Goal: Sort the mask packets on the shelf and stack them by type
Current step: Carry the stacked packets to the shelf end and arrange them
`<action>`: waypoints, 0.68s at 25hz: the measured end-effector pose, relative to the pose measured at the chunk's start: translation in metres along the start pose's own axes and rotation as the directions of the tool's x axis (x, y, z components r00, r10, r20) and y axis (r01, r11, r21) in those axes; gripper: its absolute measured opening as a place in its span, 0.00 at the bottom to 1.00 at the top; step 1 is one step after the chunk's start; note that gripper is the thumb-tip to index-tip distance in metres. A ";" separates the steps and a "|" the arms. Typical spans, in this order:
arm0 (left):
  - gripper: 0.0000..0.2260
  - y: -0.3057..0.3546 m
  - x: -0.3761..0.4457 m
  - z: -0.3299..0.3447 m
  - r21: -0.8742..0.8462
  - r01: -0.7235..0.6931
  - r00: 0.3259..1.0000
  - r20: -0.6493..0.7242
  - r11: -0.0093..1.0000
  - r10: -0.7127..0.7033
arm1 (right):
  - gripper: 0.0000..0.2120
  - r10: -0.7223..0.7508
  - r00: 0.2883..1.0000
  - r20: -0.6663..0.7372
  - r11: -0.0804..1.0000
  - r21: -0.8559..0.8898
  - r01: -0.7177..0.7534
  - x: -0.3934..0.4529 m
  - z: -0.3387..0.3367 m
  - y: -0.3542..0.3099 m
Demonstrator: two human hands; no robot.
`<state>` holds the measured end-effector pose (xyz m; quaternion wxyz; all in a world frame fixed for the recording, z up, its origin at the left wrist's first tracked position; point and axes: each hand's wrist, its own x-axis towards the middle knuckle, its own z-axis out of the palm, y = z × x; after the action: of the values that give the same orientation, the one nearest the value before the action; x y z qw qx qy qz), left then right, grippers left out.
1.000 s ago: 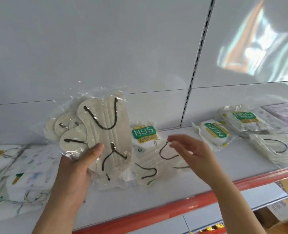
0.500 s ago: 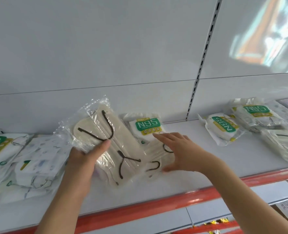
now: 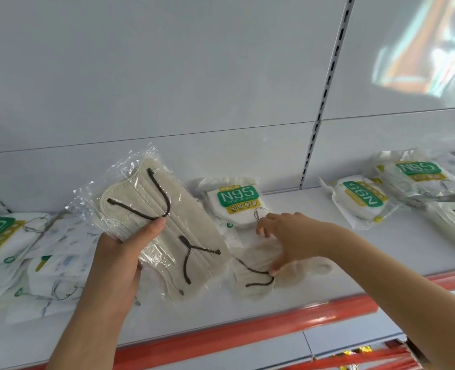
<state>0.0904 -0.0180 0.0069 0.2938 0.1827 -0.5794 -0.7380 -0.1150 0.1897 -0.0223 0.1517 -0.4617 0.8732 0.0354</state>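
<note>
Left hand [image 3: 119,252] grips clear plastic packet of beige masks w/ dark ear loops [image 3: 165,222], raised, long axis slanting down-right. Matching beige packet on white shelf [image 3: 258,273] lies just right, under right hand [image 3: 290,241], fingers [image 3: 274,269] pinching its edge.

right hand [image 3: 287,241] now apparently grips packet [image 3: 258,268]

back panel [image 3: 167,76]: white, plain | slotted upright [image 3: 325,84]: vertical, between panels | edge strip [image 3: 247,332]: red, along shelf front
</note>
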 end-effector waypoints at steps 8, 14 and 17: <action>0.15 -0.009 0.012 0.009 -0.017 0.061 0.997 0.058 0.998 -0.060 | 0.15 0.036 0.996 -0.080 0.845 0.534 0.012 -0.047 -0.042 0.030; 0.09 -0.012 0.017 0.051 0.180 -0.006 0.992 0.126 0.984 -0.017 | 0.19 0.118 0.900 -0.420 0.205 0.897 0.392 -0.065 -0.043 0.009; 0.31 -0.026 0.009 0.071 0.179 0.056 0.950 0.292 0.982 -0.107 | 0.08 0.243 0.850 -0.468 0.185 0.882 0.433 -0.042 -0.017 -0.033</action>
<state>0.0340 0.0333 0.0015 0.1549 0.1163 -0.6697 -0.7169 -0.0694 0.2008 0.0096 0.1729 -0.3040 0.6632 -0.6617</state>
